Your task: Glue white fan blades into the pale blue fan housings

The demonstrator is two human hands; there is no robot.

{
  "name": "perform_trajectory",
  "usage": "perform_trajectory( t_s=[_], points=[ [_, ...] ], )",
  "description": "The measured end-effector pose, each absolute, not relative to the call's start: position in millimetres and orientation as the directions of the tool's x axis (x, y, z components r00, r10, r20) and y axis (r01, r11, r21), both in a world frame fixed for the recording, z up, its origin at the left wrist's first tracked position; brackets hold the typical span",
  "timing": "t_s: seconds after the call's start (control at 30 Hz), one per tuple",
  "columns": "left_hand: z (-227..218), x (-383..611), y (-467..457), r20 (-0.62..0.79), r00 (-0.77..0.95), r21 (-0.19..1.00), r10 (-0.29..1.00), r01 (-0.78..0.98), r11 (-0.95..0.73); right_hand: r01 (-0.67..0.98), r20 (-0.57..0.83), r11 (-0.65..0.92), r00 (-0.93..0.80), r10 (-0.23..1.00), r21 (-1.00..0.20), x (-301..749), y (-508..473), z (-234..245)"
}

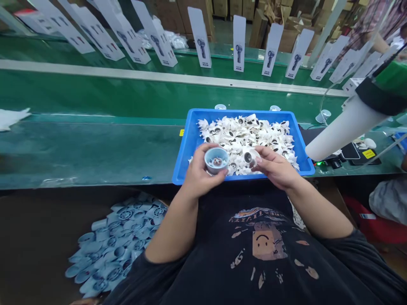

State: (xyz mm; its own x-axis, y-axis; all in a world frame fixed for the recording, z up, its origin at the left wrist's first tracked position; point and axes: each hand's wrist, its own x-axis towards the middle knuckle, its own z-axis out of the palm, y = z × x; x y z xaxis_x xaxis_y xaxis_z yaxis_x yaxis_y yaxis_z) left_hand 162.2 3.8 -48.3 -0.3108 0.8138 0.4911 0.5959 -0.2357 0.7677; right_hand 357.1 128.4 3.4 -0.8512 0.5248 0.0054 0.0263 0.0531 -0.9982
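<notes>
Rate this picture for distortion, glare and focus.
Head view: wide-angle lens bows the belt and splays the cards; soft glare streaks the belt; the tube at right is close and looks soft; the left hand on a cup, the right hand on a part, and the tray are sharp and evenly lit.

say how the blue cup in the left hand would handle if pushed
The blue cup is probably light: the left hand holds it by fingertips alone. It looks like stiff moulded plastic. Being round, it may roll if laid sideways.
</notes>
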Motion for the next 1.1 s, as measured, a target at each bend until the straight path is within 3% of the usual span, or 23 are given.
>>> perform_trajectory(
  t_s=[0.07,0.17,0.2,0.27,0.37,0.4,0.47,0.63,0.8,1.0,1.1],
  points=[
    [-38.9,175.5,-0.6,0.482,-0.191,0.731,0.855,0.626,-0.272,0.014,-0.05,-0.071,-0.843,0.536,-0.997,367.3,121.6,-5.7],
    [-26.0,191.6,-4.3,0.52,-0.07,0.641,0.851,0.691,-0.335,0.011,-0.053,-0.077,-0.828,0.558,-0.997,375.3,114.4,-7.1],
    [-23.5,195.0,-4.9,0.526,-0.057,0.617,0.848,0.712,-0.335,0.011,-0.018,-0.015,-0.822,0.57,-1.0,376.9,112.3,-4.1],
    [-21.7,199.6,-5.4,0.529,-0.038,0.575,0.848,0.75,-0.326,0.06,0.118,0.287,-0.818,0.563,-0.956,379.2,107.9,4.7],
    [-24.6,203.6,-6.2,0.577,0.015,0.492,0.817,0.792,-0.362,0.214,0.271,0.773,-0.853,0.446,-0.598,379.8,102.2,17.2],
    [-26.1,205.1,-6.8,0.601,0.025,0.461,0.799,0.805,-0.372,0.251,0.272,0.832,-0.864,0.423,-0.496,379.2,101.2,19.9],
    [-28.7,208.8,-8.5,0.639,0.02,0.414,0.769,0.833,-0.367,0.279,0.25,0.87,-0.882,0.4,-0.406,376.8,100.7,22.7],
    [-30.6,223.9,-12.6,0.681,-0.076,0.392,0.728,0.878,-0.275,0.236,0.217,0.853,-0.904,0.368,-0.465,369.5,103.1,20.6],
    [-30.9,230.1,-11.0,0.712,-0.108,0.387,0.693,0.884,-0.26,0.247,0.236,0.819,-0.879,0.414,-0.517,371.5,106.2,18.7],
    [-33.8,214.8,-9.5,0.663,-0.191,0.465,0.724,0.863,-0.198,0.114,0.22,0.684,-0.898,0.381,-0.721,396.4,110.0,28.6],
    [-34.9,210.6,-8.4,0.669,-0.174,0.462,0.722,0.859,-0.221,0.148,0.336,0.821,-0.861,0.381,-0.551,396.9,102.2,24.2]
  ],
)
